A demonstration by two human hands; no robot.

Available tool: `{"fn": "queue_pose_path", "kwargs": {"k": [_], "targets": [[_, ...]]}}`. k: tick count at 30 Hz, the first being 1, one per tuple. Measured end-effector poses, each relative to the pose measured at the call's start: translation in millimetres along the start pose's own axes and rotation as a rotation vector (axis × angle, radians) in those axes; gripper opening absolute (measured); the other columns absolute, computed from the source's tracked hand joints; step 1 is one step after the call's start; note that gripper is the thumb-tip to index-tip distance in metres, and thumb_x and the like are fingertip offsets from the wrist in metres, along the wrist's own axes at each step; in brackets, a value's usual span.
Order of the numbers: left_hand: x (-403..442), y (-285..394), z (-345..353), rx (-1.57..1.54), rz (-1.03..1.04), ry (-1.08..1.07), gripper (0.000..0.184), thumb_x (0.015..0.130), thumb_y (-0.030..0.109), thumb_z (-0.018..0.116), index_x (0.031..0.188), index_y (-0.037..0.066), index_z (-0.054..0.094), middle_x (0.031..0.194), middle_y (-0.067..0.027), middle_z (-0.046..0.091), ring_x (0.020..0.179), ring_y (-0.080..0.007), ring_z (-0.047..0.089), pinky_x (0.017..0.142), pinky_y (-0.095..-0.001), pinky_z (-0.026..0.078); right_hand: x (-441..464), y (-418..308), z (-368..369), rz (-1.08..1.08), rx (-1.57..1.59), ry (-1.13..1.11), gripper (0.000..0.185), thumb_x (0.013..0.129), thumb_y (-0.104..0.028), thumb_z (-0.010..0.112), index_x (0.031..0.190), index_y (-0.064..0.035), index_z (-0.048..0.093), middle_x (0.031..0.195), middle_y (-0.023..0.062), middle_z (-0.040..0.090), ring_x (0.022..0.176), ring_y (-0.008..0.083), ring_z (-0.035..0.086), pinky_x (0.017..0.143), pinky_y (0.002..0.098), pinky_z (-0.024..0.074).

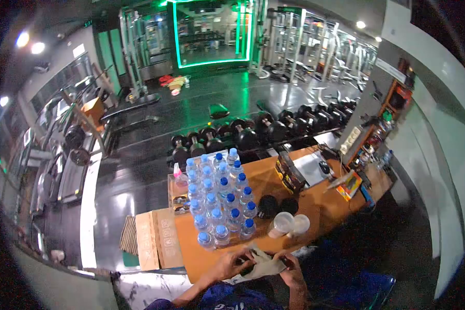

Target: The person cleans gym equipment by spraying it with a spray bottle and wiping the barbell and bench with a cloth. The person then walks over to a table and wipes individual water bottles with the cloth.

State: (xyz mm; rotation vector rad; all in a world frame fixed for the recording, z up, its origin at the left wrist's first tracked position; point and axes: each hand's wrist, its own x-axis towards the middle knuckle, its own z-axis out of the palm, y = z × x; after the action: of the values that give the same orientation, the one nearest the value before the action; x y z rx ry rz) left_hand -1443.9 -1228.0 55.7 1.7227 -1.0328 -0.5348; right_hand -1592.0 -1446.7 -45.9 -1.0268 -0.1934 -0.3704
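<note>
A crumpled beige cloth (268, 265) is stretched between my two hands, low in front of my body at the near edge of the desk. My left hand (234, 266) pinches its left side with curled fingers. On the other side my right hand (292, 269) grips its right corner, thumb and fingers closed on it. Whether it is fabric or soft paper is hard to tell. Just beyond my hands stand rows of clear water bottles (215, 211) with blue caps. Two whitish translucent cups (281, 223) are to their right, near two dark round-topped containers (267, 206).
The orange-brown desk (261, 173) carries a dark box (289, 174), a computer mouse (324, 167) and a colourful packet (349, 186) on the right. Flattened cardboard (157, 238) lies at its left end. A rack of dumbbells (266, 127) runs behind the desk.
</note>
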Motion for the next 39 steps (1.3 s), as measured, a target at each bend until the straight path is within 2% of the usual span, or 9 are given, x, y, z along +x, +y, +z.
{"fn": "queue_pose_path", "kwargs": {"k": [2,5,9,14,17,22,27,35,39], "targets": [[10.9,0.5,11.1,0.037,0.033,0.067,0.015,0.090,0.015,0.069,0.097,0.003,0.063,0.093,-0.0123,0.068,0.086,-0.0264,0.067,0.073,-0.0366,0.053,2.0,-29.3,-20.8,0.515,0.627,0.603,0.017,0.087,-0.008,0.063,0.102,-0.0022,0.059,0.095,0.0053,0.063,0.092,0.0121,0.061,0.087,0.0295,0.0477],[22.5,17.4,19.4,0.042,0.113,0.137,0.013,0.085,0.007,0.070,0.095,0.002,0.063,0.094,-0.0113,0.065,0.090,-0.0270,0.065,0.079,-0.0359,0.052,26.2,-76.2,1.1,0.176,-0.441,0.181,0.018,0.084,-0.002,0.066,0.101,-0.0029,0.060,0.096,0.0045,0.064,0.095,0.0127,0.062,0.088,0.0296,0.0480],[35.2,50.7,34.2,0.134,0.161,0.277,0.017,0.086,0.011,0.071,0.095,0.003,0.060,0.093,-0.0128,0.061,0.087,-0.0317,0.061,0.076,-0.0393,0.050,63.2,-144.0,-7.6,0.450,-0.882,-0.379,0.041,0.073,0.001,0.074,0.112,-0.0046,0.062,0.119,0.0096,0.063,0.114,0.0221,0.058,0.097,0.0354,0.0456],[37.8,50.6,62.1,0.104,0.130,0.206,0.017,0.087,0.011,0.067,0.100,0.003,0.060,0.097,-0.0150,0.062,0.091,-0.0362,0.060,0.081,-0.0426,0.050,83.6,-132.9,-65.2,0.581,-0.595,-0.750,0.103,0.069,-0.033,0.085,0.152,-0.0090,0.029,0.159,0.0138,0.023,0.146,0.0296,0.023,0.118,0.0451,0.0208],[40.2,68.0,69.3,0.130,0.178,0.258,0.022,0.090,0.014,0.064,0.108,0.003,0.060,0.103,-0.0164,0.063,0.093,-0.0371,0.059,0.085,-0.0432,0.049,90.9,-121.7,-71.5,0.607,-0.244,-0.861,0.104,0.074,-0.046,0.081,0.151,-0.0034,0.026,0.160,0.0164,0.019,0.145,0.0310,0.024,0.118,0.0454,0.0202],[42.4,71.6,63.5,0.285,0.222,0.080,0.040,0.081,0.013,0.065,0.119,0.005,0.057,0.118,-0.0152,0.060,0.108,-0.0355,0.055,0.095,-0.0445,0.044,50.8,-99.9,-52.9,0.625,0.499,0.018,0.086,0.079,-0.036,0.069,0.149,-0.0016,0.030,0.147,0.0224,0.040,0.136,0.0344,0.041,0.112,0.0461,0.0349],[42.7,78.4,53.2,0.412,0.235,0.021,0.046,0.078,0.015,0.059,0.123,0.007,0.056,0.125,-0.0131,0.056,0.121,-0.0337,0.048,0.103,-0.0453,0.037,86.7,-25.6,-68.4,0.313,0.724,-0.103,0.077,0.085,-0.044,0.063,0.143,0.0005,0.040,0.142,0.0213,0.046,0.133,0.0359,0.044,0.113,0.0483,0.0324],[44.8,67.7,21.6,0.583,0.176,0.120,0.049,0.073,0.014,0.064,0.120,0.006,0.055,0.128,-0.0132,0.053,0.129,-0.0353,0.042,0.108,-0.0461,0.034,85.9,30.9,-64.6,0.646,0.475,-0.013,0.070,0.087,-0.043,0.060,0.140,0.0002,0.043,0.131,0.0213,0.052,0.121,0.0355,0.052,0.103,0.0472,0.0403],[12.5,9.6,9.0,0.281,0.142,0.510,0.033,0.082,0.015,0.071,0.110,0.004,0.058,0.112,-0.0148,0.058,0.114,-0.0339,0.051,0.093,-0.0459,0.042,56.8,59.1,-67.3,0.758,0.381,0.043,0.067,0.088,-0.042,0.059,0.138,0.0000,0.045,0.125,0.0213,0.055,0.114,0.0353,0.055,0.098,0.0466,0.0442]]}}
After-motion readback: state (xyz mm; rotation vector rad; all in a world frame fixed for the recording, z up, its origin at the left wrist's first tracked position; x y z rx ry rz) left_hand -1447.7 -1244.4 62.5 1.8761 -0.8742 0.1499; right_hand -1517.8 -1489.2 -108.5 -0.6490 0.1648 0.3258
